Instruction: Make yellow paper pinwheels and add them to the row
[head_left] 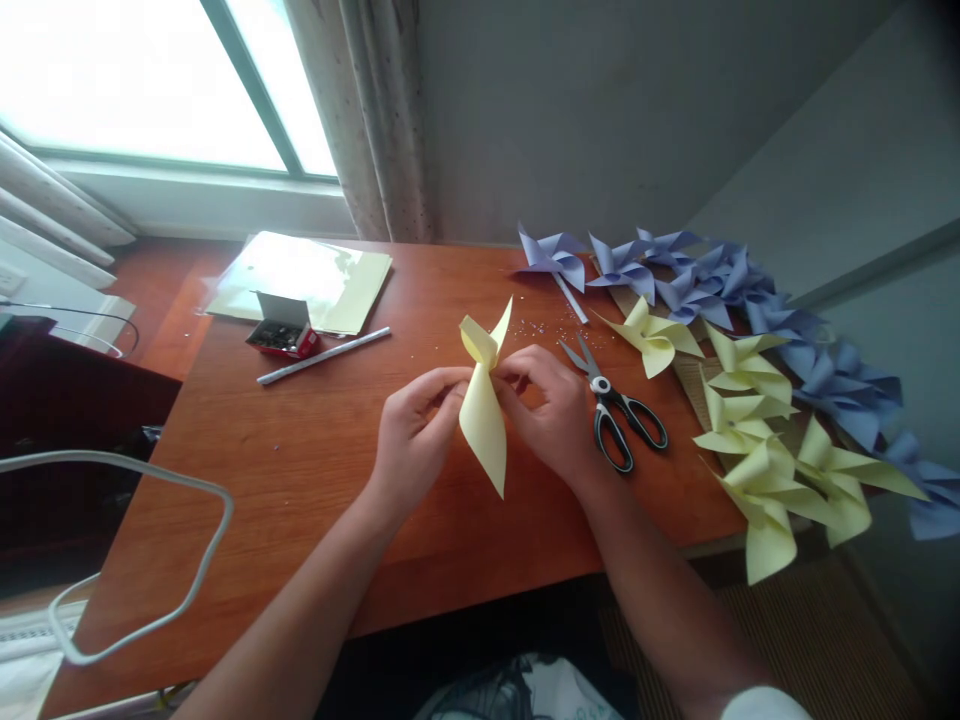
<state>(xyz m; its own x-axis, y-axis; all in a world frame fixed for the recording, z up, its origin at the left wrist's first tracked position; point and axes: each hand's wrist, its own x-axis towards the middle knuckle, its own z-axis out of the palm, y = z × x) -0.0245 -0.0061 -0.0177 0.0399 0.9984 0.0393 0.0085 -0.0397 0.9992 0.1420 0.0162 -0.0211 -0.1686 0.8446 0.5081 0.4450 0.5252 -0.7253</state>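
A yellow paper pinwheel (484,420) is held up over the middle of the wooden table, seen nearly edge-on. My left hand (422,420) pinches it near the centre from the left. From the right, my right hand (546,405) closes its fingers on the same central part. The fingertips are partly hidden behind the paper, so any small pin there cannot be made out. Black-and-white scissors (611,400) lie with parted blades just right of my right hand. A rolled paper stick (325,356) rests on the table to the left.
A small red box (285,335) of dark pins sits open before a stack of yellow paper sheets (352,290). Along the right side lie several yellow pinwheels (769,480) and several purple pinwheels (697,280). Tiny paper scraps (540,325) dot the table (315,520). A white cable loop (217,540) hangs at left.
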